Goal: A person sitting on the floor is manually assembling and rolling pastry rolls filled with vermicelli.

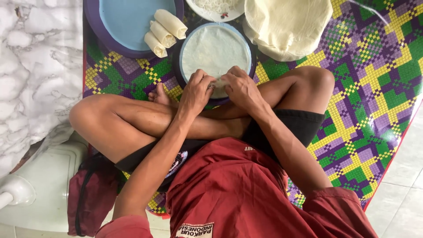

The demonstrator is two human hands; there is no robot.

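Thin round pale translucent wrapper (214, 48) flat on a small blue plate (252, 56), left hand (197, 91) and right hand (239, 87) – fingers curled – pinching its near edge, three rolled cream spring rolls (164, 32) at the big blue tray's (128, 22) near-right edge

Both hands, left hand (196, 91) and right hand (240, 88), pinch the wrapper (216, 48) edge beside 3 rolls (164, 31).
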